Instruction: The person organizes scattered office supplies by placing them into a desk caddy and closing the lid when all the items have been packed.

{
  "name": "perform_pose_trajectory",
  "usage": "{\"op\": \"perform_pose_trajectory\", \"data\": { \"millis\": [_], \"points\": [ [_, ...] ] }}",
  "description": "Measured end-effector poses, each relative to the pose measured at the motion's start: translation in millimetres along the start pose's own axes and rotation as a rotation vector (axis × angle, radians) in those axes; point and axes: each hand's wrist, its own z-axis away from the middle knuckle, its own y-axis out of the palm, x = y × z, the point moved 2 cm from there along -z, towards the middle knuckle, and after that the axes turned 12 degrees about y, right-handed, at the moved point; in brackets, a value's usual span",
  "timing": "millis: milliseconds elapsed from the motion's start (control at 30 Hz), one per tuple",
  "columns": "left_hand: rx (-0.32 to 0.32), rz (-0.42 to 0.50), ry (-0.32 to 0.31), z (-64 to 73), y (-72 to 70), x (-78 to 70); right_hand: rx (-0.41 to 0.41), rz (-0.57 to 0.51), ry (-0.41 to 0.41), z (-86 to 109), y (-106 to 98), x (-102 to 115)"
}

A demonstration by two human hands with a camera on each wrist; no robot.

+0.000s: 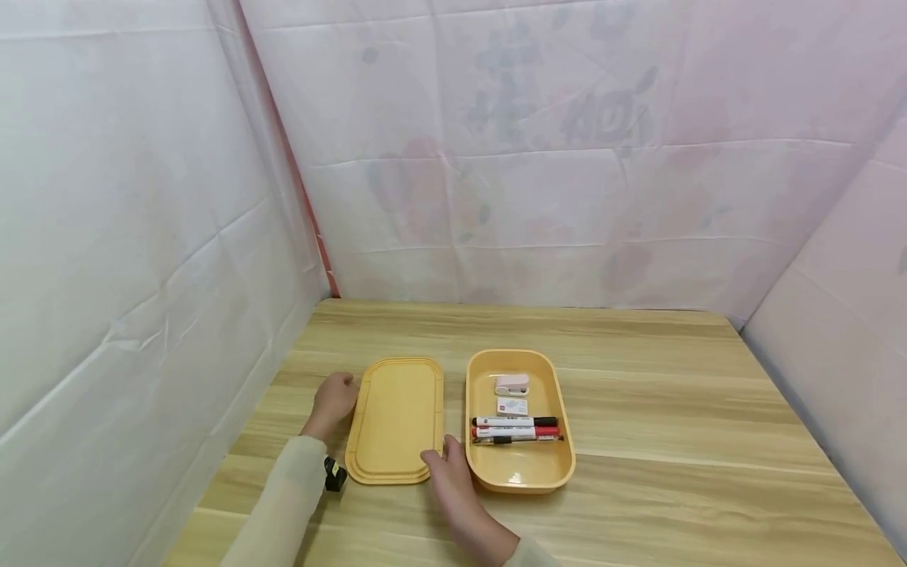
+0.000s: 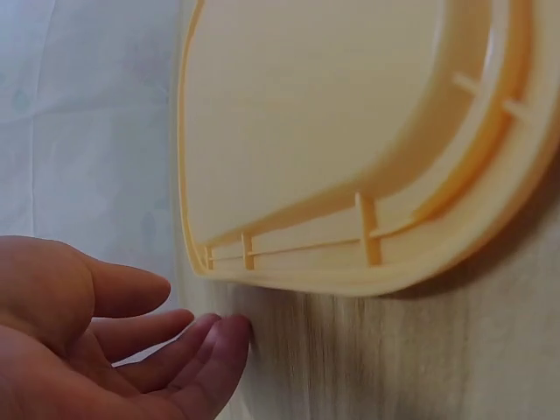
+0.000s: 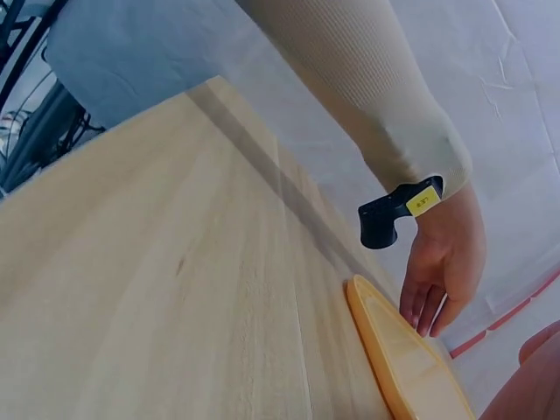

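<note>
Yellow storage box (image 1: 496, 472): holds pink mini stapler (image 1: 512, 382), small white eraser (image 1: 512, 406), black-capped marker (image 1: 510, 422), red-capped marker (image 1: 510, 431), pen (image 1: 505, 440); filling looks done. Yellow lid (image 1: 398, 417): off, on the wood-grain table (image 1: 673, 409), left of the box; fitting it seems what you have left. Your left hand (image 1: 335, 403): beside the lid's left edge, fingers loosely curled, nothing held. Your right hand (image 1: 453, 482): at the lid's near right corner, thumb and fingers apart; contact unclear.

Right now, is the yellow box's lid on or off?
Off: in the head view, the lid lies beside the box, whose markers show uncovered.
</note>
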Motion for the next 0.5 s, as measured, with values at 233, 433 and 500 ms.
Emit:
{"op": "perform_pose_trajectory", "data": {
  "millis": [233,433,500],
  "points": [
    [-0.043,-0.006,0.029,-5.2,0.3,3.3,-0.001,0.01,0.011,-1.1,0.2,-2.5],
    [-0.041,0.062,0.02,-9.5,2.2,8.1,-0.038,0.036,0.047,-1.3,1.6,3.2],
    [-0.029,0.102,-0.016,-10.4,2.6,9.2,-0.046,0.044,0.062,-1.9,2.4,6.0]
  ]
}}
